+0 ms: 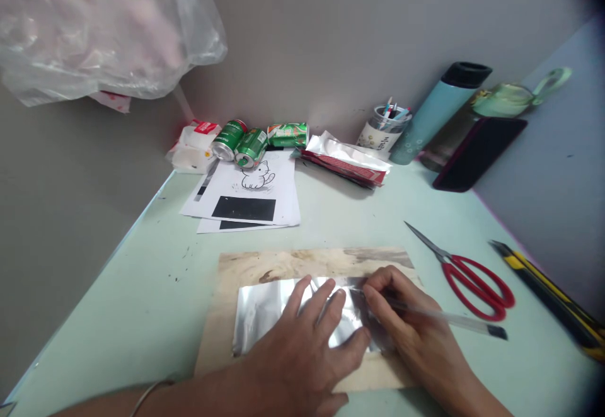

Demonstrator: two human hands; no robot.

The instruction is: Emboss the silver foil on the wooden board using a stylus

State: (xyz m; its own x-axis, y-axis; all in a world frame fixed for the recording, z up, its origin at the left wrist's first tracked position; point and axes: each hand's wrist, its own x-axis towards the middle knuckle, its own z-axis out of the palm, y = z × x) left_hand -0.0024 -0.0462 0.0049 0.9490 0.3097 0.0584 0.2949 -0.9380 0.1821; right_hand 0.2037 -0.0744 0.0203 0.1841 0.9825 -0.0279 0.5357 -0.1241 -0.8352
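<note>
A shiny silver metal sheet [259, 310] lies on a wooden board [293, 261] at the front of the table. My left hand [307, 338] rests on the sheet with its fingers spread, pressing flat across the middle. In my right hand [411, 322] is a clear-barrelled pen [454, 318], pinched between thumb and fingers. Its dark end points out to the right; the tip is hidden by my fingers near the sheet's right part. Whether the sheet bears any marks I cannot tell.
Red-handled scissors [477, 285] and a yellow-black utility knife [543, 294] lie to the right. Behind are printed cat drawings [253, 209], green cans [253, 146], foil packets [347, 162], a pen jar [382, 130], a blue bottle [437, 111] and a phone [477, 152]. A plastic bag [108, 33] hangs upper left.
</note>
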